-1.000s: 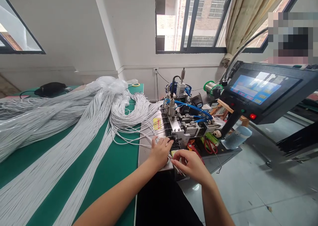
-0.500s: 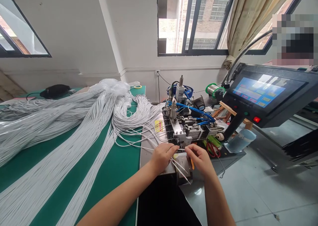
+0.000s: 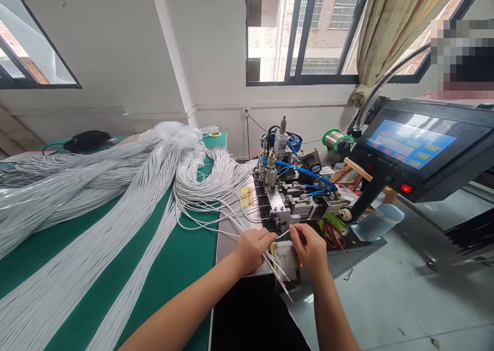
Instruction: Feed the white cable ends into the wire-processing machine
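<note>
My left hand (image 3: 252, 249) is closed around several white cables, whose ends (image 3: 281, 280) stick out below it toward me. One white cable (image 3: 283, 234) spans the short gap between my two hands. On its far end my right hand (image 3: 309, 245) is closed in a pinch of thumb and finger. Both hands are right at the front of a benchtop machine (image 3: 285, 199) with metal cylinders and blue air hoses. Beneath the cable, a small box (image 3: 284, 261) stands between my hands. My palms hide how many cables the left hand holds.
Long bundles of white cable (image 3: 111, 248) lie across the green table (image 3: 185, 284) at left. A control screen (image 3: 412, 140) stands at right, near a solder wire spool (image 3: 337, 141), red-handled tool (image 3: 334, 235) and clear plastic container (image 3: 380, 221). Part of another person shows at far right.
The cable between my hands has moved slightly away from the machine and now tilts up to the right. The loose cable ends below my left hand have swung lower.
</note>
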Demonstrator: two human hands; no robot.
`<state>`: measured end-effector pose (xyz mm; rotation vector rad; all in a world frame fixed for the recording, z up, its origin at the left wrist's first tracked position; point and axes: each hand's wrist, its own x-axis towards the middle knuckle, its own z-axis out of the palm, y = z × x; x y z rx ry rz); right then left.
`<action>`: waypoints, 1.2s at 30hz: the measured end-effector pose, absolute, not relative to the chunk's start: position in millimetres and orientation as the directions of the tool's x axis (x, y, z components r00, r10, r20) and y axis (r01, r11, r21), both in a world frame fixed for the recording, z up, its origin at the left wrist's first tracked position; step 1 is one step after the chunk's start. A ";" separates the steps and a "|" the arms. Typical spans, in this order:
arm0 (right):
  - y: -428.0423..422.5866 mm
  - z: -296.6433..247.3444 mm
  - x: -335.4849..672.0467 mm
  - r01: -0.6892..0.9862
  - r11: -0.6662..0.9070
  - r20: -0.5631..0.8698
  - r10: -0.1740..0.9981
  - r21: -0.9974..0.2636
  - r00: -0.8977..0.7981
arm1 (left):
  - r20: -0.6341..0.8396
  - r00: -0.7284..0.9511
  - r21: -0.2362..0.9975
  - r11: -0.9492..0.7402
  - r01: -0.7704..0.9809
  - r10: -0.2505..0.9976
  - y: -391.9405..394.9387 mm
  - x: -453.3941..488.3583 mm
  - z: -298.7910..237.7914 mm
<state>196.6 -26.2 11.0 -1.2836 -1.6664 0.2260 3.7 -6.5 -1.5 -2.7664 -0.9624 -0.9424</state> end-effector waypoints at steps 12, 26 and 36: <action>-30.9 12.9 177.3 0.357 0.525 0.559 0.829 -0.772 -0.009 | 0.529 0.660 0.211 -0.836 0.506 0.533 -5.4 2.4 0.1; -10.2 2.3 212.6 0.633 0.300 0.281 0.950 -0.713 -0.134 | 0.339 0.602 0.083 -0.660 0.746 0.723 -6.8 11.3 1.6; 2.6 -14.3 211.7 0.439 0.224 0.193 0.974 -0.870 -0.115 | 0.241 0.587 0.127 -0.625 0.771 0.773 -7.1 11.6 8.5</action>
